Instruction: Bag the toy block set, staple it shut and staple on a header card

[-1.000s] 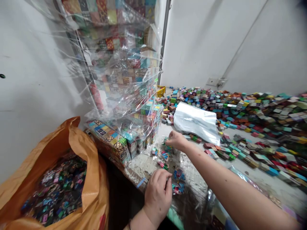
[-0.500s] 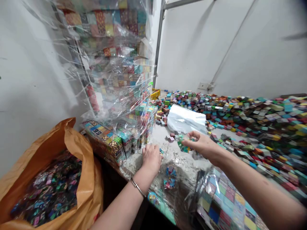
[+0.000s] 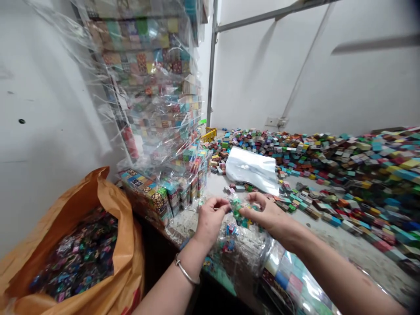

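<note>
My right hand has its thumb and fingers closed on a small cluster of shiny green and teal pieces, which look wrapped in transparent plastic. Beside it, my left hand is closed in a pinch at the left side of that cluster. What sits between the left fingertips is too small to make out. Just below the hands, small blue and red pieces lie on crumpled transparent plastic. A stack of transparent plastic sheets lies flat beyond the right hand.
An orange-brown sack of small shiny packets stands at lower left. Plastic-wrapped patterned boxes are stacked high behind it. Loose coloured blocks heap along the wall. Another plastic-wrapped patterned box is at the near right.
My left hand has lifted from the tabletop and closed into a pinch beside the cluster. The right hand has brought the green cluster nearer, toward the left hand. The view has shifted slightly.
</note>
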Demonstrator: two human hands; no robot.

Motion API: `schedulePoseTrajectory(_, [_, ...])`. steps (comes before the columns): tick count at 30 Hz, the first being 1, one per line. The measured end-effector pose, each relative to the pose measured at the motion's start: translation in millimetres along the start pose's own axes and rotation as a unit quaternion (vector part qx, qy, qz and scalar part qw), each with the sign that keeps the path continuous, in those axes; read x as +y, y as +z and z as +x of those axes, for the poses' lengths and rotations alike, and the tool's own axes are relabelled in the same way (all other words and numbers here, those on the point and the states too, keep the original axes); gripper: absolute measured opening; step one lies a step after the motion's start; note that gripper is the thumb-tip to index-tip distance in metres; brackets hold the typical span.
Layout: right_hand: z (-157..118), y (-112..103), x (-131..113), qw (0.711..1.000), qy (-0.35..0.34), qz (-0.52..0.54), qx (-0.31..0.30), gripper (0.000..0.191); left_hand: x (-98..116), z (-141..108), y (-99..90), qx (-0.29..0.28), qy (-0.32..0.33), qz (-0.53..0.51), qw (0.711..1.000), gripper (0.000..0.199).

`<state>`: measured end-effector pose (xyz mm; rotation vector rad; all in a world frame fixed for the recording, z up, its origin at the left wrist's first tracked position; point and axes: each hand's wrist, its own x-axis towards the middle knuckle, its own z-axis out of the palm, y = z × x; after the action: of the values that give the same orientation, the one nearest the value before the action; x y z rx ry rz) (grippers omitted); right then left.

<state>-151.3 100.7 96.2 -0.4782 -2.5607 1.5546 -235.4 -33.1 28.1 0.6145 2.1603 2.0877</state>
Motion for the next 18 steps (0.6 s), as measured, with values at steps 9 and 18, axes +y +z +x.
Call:
schedulePoseTrajectory(9, [-56, -10, 9, 0.996, 0.066, -0.014, -0.052, 0.078, 29, -57, 2.6, -0.093, -0.092, -0.27, 0.954, 0.016])
schedulePoseTrajectory(18, [-93, -1, 58, 0.993, 0.117, -0.03, -0.008, 0.079, 30, -68, -17.4, -0.224, -0.062, -0.164, 0.959, 0.012])
